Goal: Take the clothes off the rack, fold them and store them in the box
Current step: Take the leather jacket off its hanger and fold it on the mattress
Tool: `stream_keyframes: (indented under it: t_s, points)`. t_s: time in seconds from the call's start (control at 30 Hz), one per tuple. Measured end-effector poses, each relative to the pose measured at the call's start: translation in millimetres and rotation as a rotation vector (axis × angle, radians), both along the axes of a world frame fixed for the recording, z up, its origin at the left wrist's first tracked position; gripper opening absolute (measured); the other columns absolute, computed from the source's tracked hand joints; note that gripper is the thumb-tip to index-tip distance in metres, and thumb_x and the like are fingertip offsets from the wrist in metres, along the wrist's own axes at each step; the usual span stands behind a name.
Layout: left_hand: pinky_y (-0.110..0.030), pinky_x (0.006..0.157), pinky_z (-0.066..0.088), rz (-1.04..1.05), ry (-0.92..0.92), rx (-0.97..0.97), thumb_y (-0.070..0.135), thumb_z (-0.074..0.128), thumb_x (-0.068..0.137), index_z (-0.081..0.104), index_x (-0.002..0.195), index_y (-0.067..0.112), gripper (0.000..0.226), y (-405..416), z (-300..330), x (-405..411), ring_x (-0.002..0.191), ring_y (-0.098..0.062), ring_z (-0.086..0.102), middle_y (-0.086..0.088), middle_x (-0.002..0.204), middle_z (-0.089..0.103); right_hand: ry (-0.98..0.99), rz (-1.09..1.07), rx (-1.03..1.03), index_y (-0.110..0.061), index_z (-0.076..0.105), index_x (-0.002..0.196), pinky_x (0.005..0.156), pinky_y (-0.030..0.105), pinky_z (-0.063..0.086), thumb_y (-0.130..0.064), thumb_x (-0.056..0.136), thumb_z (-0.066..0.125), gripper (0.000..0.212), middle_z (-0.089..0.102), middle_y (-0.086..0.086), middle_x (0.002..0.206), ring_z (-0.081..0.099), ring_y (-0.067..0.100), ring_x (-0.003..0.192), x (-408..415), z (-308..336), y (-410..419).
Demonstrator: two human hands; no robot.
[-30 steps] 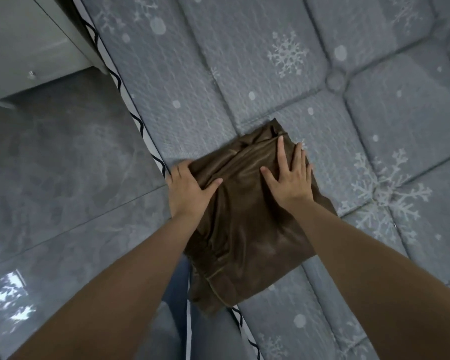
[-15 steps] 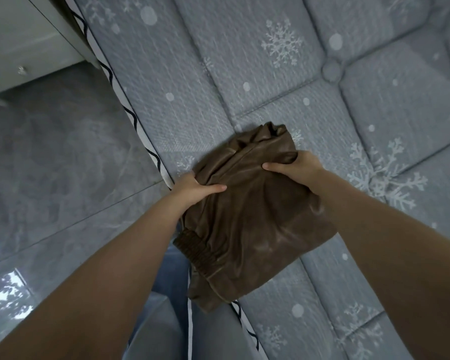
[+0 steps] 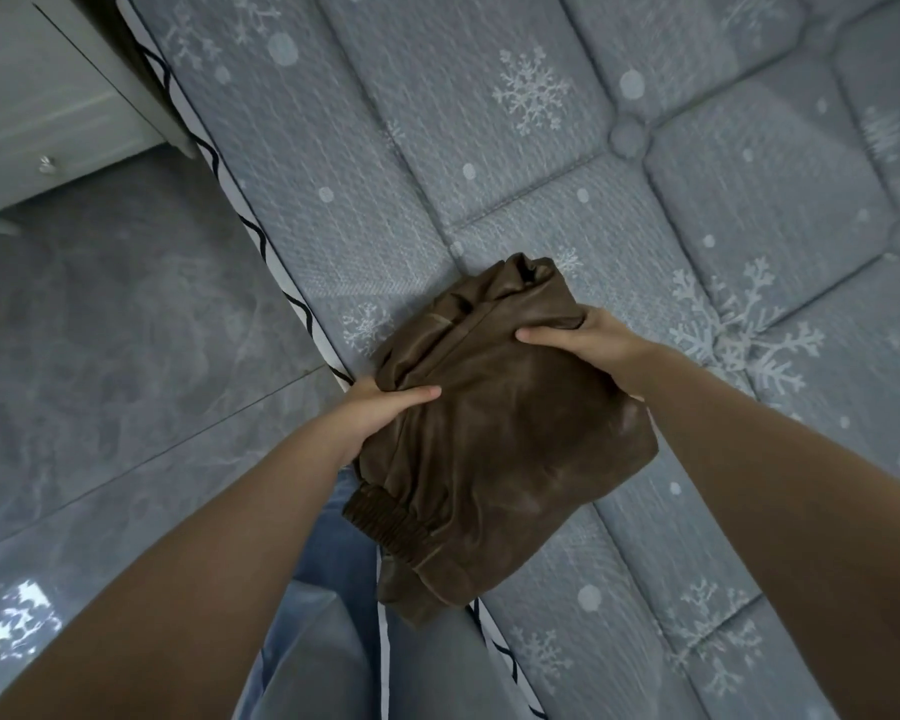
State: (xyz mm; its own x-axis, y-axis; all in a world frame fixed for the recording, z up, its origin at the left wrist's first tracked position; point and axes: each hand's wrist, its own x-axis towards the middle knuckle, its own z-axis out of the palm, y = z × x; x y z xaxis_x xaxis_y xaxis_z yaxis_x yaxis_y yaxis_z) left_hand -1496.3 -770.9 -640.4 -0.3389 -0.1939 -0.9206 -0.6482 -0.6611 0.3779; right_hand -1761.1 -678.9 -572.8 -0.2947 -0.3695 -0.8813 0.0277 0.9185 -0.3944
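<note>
Garment (image 3: 505, 449): brown, folded bundle, held between both hands at mattress (image 3: 489, 163) edge, ribbed cuff hanging nearest the person | left hand (image 3: 375, 413): fingers tucked under bundle's left side, thumb on top, gripping | right hand (image 3: 578, 340): fingers curled round far-right edge, thumb on top, gripping | floor (image 3: 126, 356): grey tile left of fingers

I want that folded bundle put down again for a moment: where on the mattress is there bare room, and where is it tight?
Bare quilted mattress lies beyond the brown garment up to the tufted button, and right of the right hand over the large snowflake. It is tight at the piped edge, where the left hand grips and the garment overhangs.
</note>
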Motion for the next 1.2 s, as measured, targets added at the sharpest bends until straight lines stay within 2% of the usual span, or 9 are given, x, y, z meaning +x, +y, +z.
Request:
stream_keyframes:
  t_s: [0.17,0.37,0.47,0.6,0.67,0.73,0.87,1.07,1.2]
  points:
    - [-0.032,0.097,0.05,-0.08,0.099,-0.127,0.042,0.087,0.064,0.068,0.116,0.03,0.056,9,37,9,0.101,-0.012,0.065,0.006,0.11,0.071,-0.019,0.085,-0.014,-0.038,0.071,0.103,0.091,0.029,0.048,-0.055,0.052,0.091,0.058,0.073,-0.012,0.106,0.066,0.01,0.101,-1,39,10]
    - [-0.024,0.094,0.048,-0.204,0.189,-0.469,0.039,0.085,0.07,0.068,0.114,0.024,0.05,4,126,13,0.1,-0.006,0.063,0.009,0.107,0.069,0.096,0.061,-0.274,-0.025,0.073,0.102,0.098,0.026,0.05,-0.031,0.066,0.091,0.04,0.075,-0.008,0.103,0.067,0.005,0.102,12,121,41]
    - [-0.022,0.094,0.049,-0.247,0.271,-0.631,0.033,0.085,0.07,0.067,0.107,0.029,0.041,2,177,18,0.093,0.006,0.06,0.015,0.103,0.068,0.127,0.08,-0.441,-0.017,0.071,0.109,0.09,0.017,0.054,-0.015,0.071,0.088,0.041,0.074,-0.01,0.102,0.068,-0.004,0.096,27,168,62]
    - [-0.015,0.086,0.047,-0.309,0.331,-0.831,0.08,0.073,0.049,0.064,0.094,0.046,0.056,-14,246,25,0.096,0.005,0.062,0.029,0.097,0.064,0.22,0.074,-0.657,-0.025,0.067,0.109,0.078,0.009,0.05,-0.01,0.07,0.088,0.047,0.073,-0.015,0.101,0.067,-0.007,0.097,53,220,78]
    - [-0.006,0.082,0.045,-0.365,0.355,-0.92,0.085,0.066,0.049,0.065,0.089,0.057,0.049,-27,282,25,0.09,0.016,0.06,0.038,0.087,0.064,0.274,0.022,-0.777,-0.03,0.064,0.108,0.081,0.01,0.05,-0.007,0.073,0.086,0.047,0.073,-0.021,0.099,0.066,-0.007,0.1,66,245,77]
    - [-0.001,0.076,0.042,-0.413,0.409,-0.955,0.076,0.07,0.053,0.065,0.088,0.058,0.039,-42,311,21,0.086,0.023,0.057,0.047,0.085,0.06,0.372,-0.007,-0.864,-0.035,0.063,0.105,0.083,0.01,0.05,-0.01,0.077,0.083,0.043,0.071,-0.029,0.098,0.066,-0.008,0.1,73,264,72]
    - [-0.002,0.078,0.044,-0.505,0.435,-0.977,0.036,0.085,0.064,0.062,0.098,0.045,0.042,-70,358,15,0.087,0.022,0.057,0.044,0.086,0.062,0.522,-0.053,-0.965,-0.032,0.069,0.101,0.083,0.015,0.053,-0.025,0.08,0.082,0.025,0.072,-0.021,0.096,0.067,-0.006,0.097,80,312,64]
    - [-0.01,0.082,0.047,-0.539,0.501,-1.01,0.057,0.085,0.046,0.067,0.102,0.039,0.061,-90,389,13,0.094,0.015,0.058,0.023,0.103,0.068,0.699,-0.156,-1.009,-0.013,0.073,0.093,0.079,0.039,0.057,-0.036,0.083,0.077,0.025,0.074,-0.003,0.087,0.069,0.004,0.085,104,354,56]
    - [-0.022,0.096,0.043,-0.585,0.548,-1.046,0.032,0.092,0.056,0.055,0.121,0.033,0.075,-102,396,20,0.102,0.005,0.055,0.023,0.115,0.059,0.744,-0.21,-1.04,-0.009,0.073,0.095,0.082,0.044,0.056,-0.035,0.082,0.078,0.03,0.075,0.001,0.09,0.07,0.009,0.088,119,372,52]
